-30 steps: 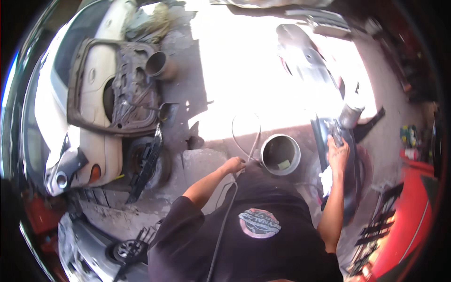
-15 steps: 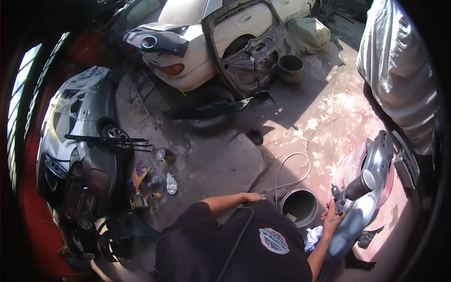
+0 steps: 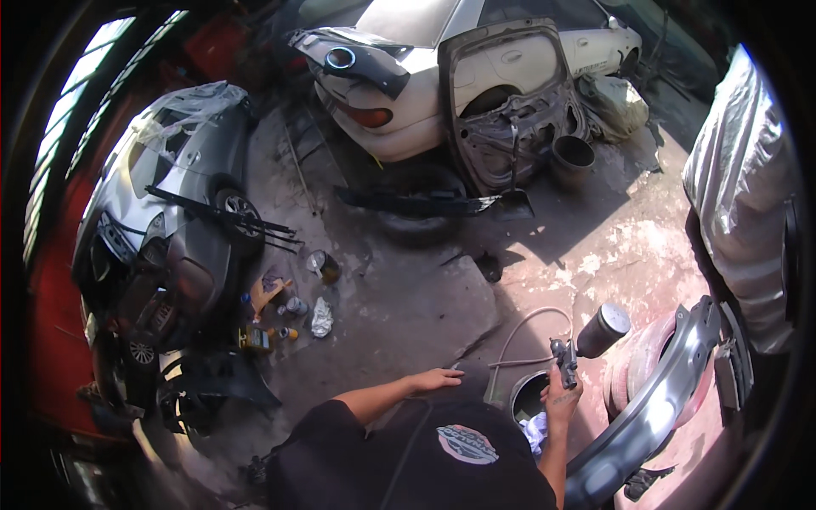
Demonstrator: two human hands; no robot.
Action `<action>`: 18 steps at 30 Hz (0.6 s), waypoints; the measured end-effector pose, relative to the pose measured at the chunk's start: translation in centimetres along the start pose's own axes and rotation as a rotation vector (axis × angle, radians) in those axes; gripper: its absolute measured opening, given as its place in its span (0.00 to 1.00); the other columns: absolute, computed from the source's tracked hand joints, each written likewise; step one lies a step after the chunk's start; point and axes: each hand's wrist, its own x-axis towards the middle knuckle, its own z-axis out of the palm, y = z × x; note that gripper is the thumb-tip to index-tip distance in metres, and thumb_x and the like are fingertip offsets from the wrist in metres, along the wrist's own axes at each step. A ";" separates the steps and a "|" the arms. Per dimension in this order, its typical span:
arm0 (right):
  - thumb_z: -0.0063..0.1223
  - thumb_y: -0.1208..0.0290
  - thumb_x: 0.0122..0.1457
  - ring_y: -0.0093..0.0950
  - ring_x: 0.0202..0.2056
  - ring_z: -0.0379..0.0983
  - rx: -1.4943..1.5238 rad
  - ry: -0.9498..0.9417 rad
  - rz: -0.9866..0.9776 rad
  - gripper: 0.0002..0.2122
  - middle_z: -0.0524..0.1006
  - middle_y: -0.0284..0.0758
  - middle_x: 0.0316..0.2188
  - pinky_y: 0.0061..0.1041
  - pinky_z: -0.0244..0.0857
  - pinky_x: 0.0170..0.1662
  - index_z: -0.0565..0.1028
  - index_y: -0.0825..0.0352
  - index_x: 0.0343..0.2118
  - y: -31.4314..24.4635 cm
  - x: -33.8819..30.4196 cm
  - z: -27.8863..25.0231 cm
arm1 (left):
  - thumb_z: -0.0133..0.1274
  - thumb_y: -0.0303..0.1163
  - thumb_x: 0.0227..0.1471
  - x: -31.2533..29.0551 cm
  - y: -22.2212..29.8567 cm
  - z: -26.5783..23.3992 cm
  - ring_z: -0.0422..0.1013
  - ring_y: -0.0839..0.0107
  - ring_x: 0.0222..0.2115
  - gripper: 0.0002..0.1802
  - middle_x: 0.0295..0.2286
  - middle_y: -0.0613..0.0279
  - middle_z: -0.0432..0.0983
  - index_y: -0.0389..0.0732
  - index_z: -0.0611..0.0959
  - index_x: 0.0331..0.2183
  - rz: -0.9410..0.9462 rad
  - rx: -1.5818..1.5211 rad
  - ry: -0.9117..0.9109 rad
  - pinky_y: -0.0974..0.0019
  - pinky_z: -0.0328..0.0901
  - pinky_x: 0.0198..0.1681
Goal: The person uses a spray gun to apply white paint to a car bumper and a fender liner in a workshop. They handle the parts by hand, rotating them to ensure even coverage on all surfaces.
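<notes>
A grey car [image 3: 200, 183] draped in crinkled plastic stands on worn, patchy concrete floor [image 3: 382, 293]. Rightward, the left hand [image 3: 438, 380] lies flat, fingers extended, by dark clothing. Past a round bucket [image 3: 528, 395], the right hand [image 3: 561, 399] grips a metallic spray gun [image 3: 564, 362], its dark cylindrical cup [image 3: 599, 331] tilted right. Farther right, a glossy curved panel [image 3: 659, 412] catches sunlight.

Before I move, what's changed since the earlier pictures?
The view has swung left. The right hand has brought the spray gun leftward, away from the grey panel, toward the bucket. The left hand, earlier at the hose, looks flatter; whether it let go is unclear. Unchanged: the right hand's grip; the loose door beside the white car.
</notes>
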 end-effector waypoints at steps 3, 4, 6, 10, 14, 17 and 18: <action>0.59 0.66 0.65 0.23 0.11 0.70 -0.065 -0.031 -0.002 0.12 0.74 0.35 0.14 0.26 0.62 0.15 0.77 0.72 0.32 -1.8 0.1 1.7 | 0.48 0.61 0.66 -0.6 -2.0 -2.4 0.51 0.56 0.71 0.46 0.71 0.49 0.55 0.40 0.60 0.71 -0.095 -0.038 0.136 0.59 0.47 0.72; 0.59 0.66 0.65 0.23 0.12 0.70 -0.062 -0.043 -0.013 0.12 0.73 0.34 0.14 0.26 0.62 0.15 0.77 0.72 0.32 -2.0 0.3 2.4 | 0.47 0.62 0.66 -0.6 -3.2 -3.3 0.50 0.56 0.72 0.48 0.71 0.49 0.53 0.39 0.58 0.72 -0.112 -0.078 0.189 0.60 0.46 0.73; 0.59 0.67 0.65 0.22 0.12 0.70 -0.061 -0.069 -0.037 0.11 0.73 0.34 0.14 0.26 0.61 0.15 0.77 0.72 0.32 -2.5 1.2 4.1 | 0.46 0.64 0.65 -0.2 -5.4 -5.2 0.48 0.57 0.73 0.51 0.72 0.48 0.50 0.36 0.54 0.72 -0.144 -0.163 0.292 0.60 0.45 0.73; 0.59 0.69 0.65 0.23 0.13 0.70 -0.085 -0.068 -0.074 0.10 0.72 0.33 0.14 0.28 0.60 0.17 0.78 0.72 0.33 -4.2 3.1 8.8 | 0.45 0.62 0.63 2.9 -12.0 -10.3 0.54 0.44 0.70 0.50 0.68 0.36 0.57 0.35 0.57 0.71 -0.290 0.009 0.453 0.54 0.50 0.72; 0.58 0.71 0.64 0.26 0.16 0.68 -0.196 -0.014 -0.092 0.09 0.71 0.34 0.16 0.33 0.58 0.24 0.77 0.73 0.32 -7.2 5.5 14.6 | 0.44 0.57 0.63 4.5 -10.8 -17.0 0.53 0.36 0.69 0.44 0.66 0.31 0.58 0.43 0.60 0.71 -0.209 0.123 0.426 0.46 0.50 0.72; 0.58 0.73 0.62 0.28 0.20 0.66 -0.314 0.026 -0.144 0.08 0.70 0.37 0.16 0.36 0.58 0.28 0.75 0.74 0.32 -8.5 7.2 18.6 | 0.45 0.55 0.63 3.5 -8.0 -24.4 0.56 0.38 0.68 0.40 0.66 0.38 0.63 0.45 0.66 0.69 -0.167 0.239 0.259 0.46 0.53 0.71; 0.58 0.73 0.62 0.28 0.20 0.66 -0.321 0.042 -0.155 0.08 0.70 0.37 0.16 0.36 0.58 0.28 0.75 0.74 0.31 -9.6 7.8 20.3 | 0.45 0.55 0.63 3.4 -7.7 -27.0 0.57 0.39 0.68 0.40 0.65 0.40 0.63 0.44 0.67 0.69 -0.151 0.288 0.201 0.46 0.53 0.70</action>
